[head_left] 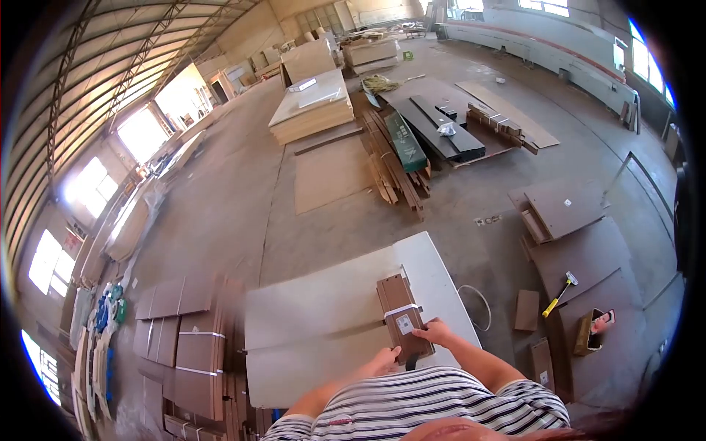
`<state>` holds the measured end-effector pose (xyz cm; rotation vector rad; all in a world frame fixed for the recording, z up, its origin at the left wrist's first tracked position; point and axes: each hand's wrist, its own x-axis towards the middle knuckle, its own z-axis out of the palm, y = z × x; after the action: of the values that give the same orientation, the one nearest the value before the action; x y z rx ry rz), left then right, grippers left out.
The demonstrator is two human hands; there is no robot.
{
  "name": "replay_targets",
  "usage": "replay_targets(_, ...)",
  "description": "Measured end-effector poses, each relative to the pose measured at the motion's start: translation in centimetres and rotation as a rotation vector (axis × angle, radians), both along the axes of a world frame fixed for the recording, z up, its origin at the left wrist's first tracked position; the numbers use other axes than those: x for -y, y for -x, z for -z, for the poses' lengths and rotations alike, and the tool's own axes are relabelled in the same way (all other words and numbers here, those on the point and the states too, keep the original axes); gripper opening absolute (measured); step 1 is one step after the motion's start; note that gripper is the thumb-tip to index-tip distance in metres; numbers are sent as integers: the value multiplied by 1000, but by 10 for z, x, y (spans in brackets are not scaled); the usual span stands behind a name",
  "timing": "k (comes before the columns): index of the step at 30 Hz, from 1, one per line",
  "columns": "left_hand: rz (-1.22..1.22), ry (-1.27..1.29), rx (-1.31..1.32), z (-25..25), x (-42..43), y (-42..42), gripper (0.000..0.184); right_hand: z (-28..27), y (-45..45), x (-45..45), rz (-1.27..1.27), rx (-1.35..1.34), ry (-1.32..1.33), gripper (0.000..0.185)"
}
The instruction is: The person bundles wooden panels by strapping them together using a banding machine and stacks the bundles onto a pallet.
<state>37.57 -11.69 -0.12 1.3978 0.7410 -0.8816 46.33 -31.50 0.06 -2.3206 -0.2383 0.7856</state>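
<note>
A bundle of brown boards [395, 292] lies on the white table in front of me, bound by a white strap [401, 312]. A white printed label [404, 324] is stuck on its upper face. My left hand [385, 360] grips the near left edge of the bundle, with the thumb on top. On the opposite side, my right hand [435, 332] holds the right edge, its fingers partly hidden. A small black piece [410, 362] shows between the bundle's near end and my striped shirt.
The white table [294, 316] has strapped brown panels [195, 353] stacked at its left. To the right, a hammer [560, 293] and an open box [587, 332] rest on brown panels. Farther off are a green box [404, 141] and a pale board stack [316, 110].
</note>
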Motion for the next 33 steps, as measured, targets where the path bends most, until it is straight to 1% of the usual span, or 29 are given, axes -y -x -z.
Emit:
replay_targets(1,9,36,14,14,-4,0,43,5,-3,-1,-54,45,56,78)
replay_targets(2,17,72,28,13,-5,0,44,10,-5,-2,-108,90,112,79)
replay_targets(4,28,50,64,10,-5,1,44,21,-5,-5,-85,111,133,79)
replay_targets(6,38,28,98,3,-9,4,44,18,-1,-7,-61,129,153,79)
replay_targets(8,34,275,247,7,-20,9,40,12,1,-7,-34,147,103,80)
replay_targets(9,57,295,258,13,-21,6,37,13,1,-8,-31,147,104,80)
replay_targets(10,61,297,257,18,-18,5,37,15,1,-8,32,124,48,79)
replay_targets(11,49,138,198,13,-12,1,36,15,-1,-9,98,104,-9,79)
replay_targets(12,37,-20,141,8,-7,-3,35,15,-3,-10,106,108,-8,79)
replay_targets(13,43,-19,143,2,-4,-5,35,15,-4,-13,132,122,8,79)
replay_targets(15,-54,-23,181,-10,2,-2,36,8,0,-20,163,129,27,78)
replay_targets(16,-105,-21,194,-11,6,2,37,4,3,-20,173,110,22,81)
replay_targets(17,37,-17,194,8,-1,-3,33,-1,2,-18,184,95,21,83)
replay_targets(18,45,-11,181,17,-3,-10,33,1,-1,-18,191,83,27,83)
replay_targets(20,71,68,272,30,-5,-5,35,21,-4,-22,104,140,121,87)
replay_targets(21,154,-77,309,-15,4,-1,36,31,-5,-23,121,142,131,90)
replay_targets(22,-23,141,566,-25,11,6,36,19,-2,-22,109,164,98,89)
replay_targets(23,36,161,485,-2,-3,4,36,13,-1,-22,105,132,105,87)
replay_targets(24,33,139,423,3,-4,4,37,17,0,-22,116,174,113,85)
replay_targets(25,34,138,428,30,-13,4,39,5,2,-21,126,116,111,84)
replay_targets(26,52,34,419,75,-23,2,43,-9,3,-19,84,83,111,80)
replay_targets(27,81,-28,303,4,-14,2,44,-12,8,-17,111,117,82,77)
replay_targets(28,-51,33,327,27,-16,2,44,-13,12,-16,143,171,51,73)
replay_targets(29,40,10,262,3,-24,-6,41,-14,17,-17,141,150,40,73)
replay_targets(30,41,-2,249,-14,-22,-14,41,-16,20,-18,197,149,-18,69)
replay_targets(31,-62,-117,326,-29,-17,-21,36,-17,21,-19,255,151,-76,66)
replay_targets(32,-162,-232,399,-36,-15,-28,35,-18,25,-20,260,137,-84,66)
replay_targets(33,-154,-241,387,-39,-17,-37,35,-18,29,-20,293,149,-82,65)
